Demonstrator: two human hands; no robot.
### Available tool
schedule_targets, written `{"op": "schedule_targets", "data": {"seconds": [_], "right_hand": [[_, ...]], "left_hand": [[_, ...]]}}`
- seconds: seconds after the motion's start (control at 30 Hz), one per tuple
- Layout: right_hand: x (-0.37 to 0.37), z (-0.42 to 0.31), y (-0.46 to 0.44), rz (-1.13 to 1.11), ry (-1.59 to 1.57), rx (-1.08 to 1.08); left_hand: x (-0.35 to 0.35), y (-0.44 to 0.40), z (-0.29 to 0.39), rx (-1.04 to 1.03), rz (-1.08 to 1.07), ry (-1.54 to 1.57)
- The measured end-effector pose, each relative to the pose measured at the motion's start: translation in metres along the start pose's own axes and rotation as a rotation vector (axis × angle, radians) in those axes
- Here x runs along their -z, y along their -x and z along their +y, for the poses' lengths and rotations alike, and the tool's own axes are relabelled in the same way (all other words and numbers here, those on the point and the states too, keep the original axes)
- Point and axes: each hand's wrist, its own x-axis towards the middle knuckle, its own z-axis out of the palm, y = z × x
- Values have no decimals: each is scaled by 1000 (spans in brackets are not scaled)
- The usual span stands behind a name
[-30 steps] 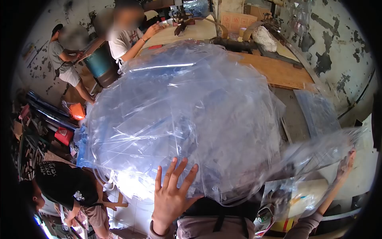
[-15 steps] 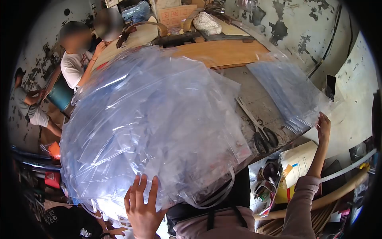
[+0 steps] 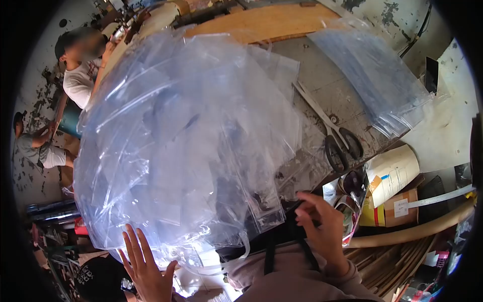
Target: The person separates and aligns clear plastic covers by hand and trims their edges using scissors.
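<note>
A large heap of clear plastic pieces (image 3: 191, 131) covers most of the table before me, with shiny seams and edges showing. My left hand (image 3: 148, 269) is at the heap's near left edge, fingers stretched out and spread. Just off the heap's near right corner, my right hand (image 3: 326, 229) hovers by the table edge. Its fingers are bent, with thumb and forefinger apart and nothing visible between them. Black-handled scissors (image 3: 336, 133) lie with blades parted to the right of the heap. Beyond them rests a neater stack of clear plastic pieces (image 3: 375, 75).
An orange-brown board (image 3: 266, 22) lies at the table's far side. Below the right edge stand a cardboard box (image 3: 402, 207) and a rolled sheet (image 3: 395, 168). A co-worker (image 3: 80, 75) is at the far left, another person behind. A dark cap (image 3: 98, 279) shows at lower left.
My right hand has left the stack's near corner and come back toward my body. My left hand has shifted left and down. The heap's near right corner has changed shape, and the view has tilted downward.
</note>
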Motion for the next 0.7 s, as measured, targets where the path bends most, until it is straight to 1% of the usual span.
{"op": "schedule_targets", "data": {"seconds": [0.03, 0.07, 0.1, 0.13, 0.17, 0.2, 0.23, 0.27, 0.3, 0.37, 0.4, 0.43, 0.5, 0.53, 0.7], "right_hand": [[-4, 2, 4, -26, -162, -85], [-6, 2, 5, -80, -241, -101], [-6, 2, 6, -84, -245, -113], [-5, 3, 5, -113, -267, -123], [-6, 2, 4, -140, -290, -132], [-4, 0, 3, -139, -295, -138], [-2, -2, 2, -193, -476, -243], [1, -5, 0, -249, -657, -346], [2, -6, -1, -256, -661, -346], [6, -8, -5, -385, -829, -392], [6, -11, -7, -395, -832, -391], [6, -15, -8, -393, -860, -403], [8, -21, -11, -383, -892, -421], [8, -23, -14, -391, -898, -423], [3, -16, -19, -438, -902, -419]], "left_hand": [[4, 3, 0, 3, -19, -2], [7, 4, -2, -19, -64, 16], [9, 4, -3, -44, -106, 33], [8, 5, -4, -75, -66, 74], [9, 5, -2, -78, -72, 68], [12, 5, 7, -141, -70, 91], [15, 6, 16, -201, -68, 115], [10, 1, 27, -347, 68, 272], [5, -2, 51, -391, 50, 544], [3, -21, 102, -555, 97, 664], [5, -30, 124, -515, 108, 746], [0, -31, 135, -509, 106, 740], [-17, -38, 147, -292, 245, 984], [-22, -42, 147, -286, 278, 1012], [-29, -47, 139, -293, 238, 1044]]}}
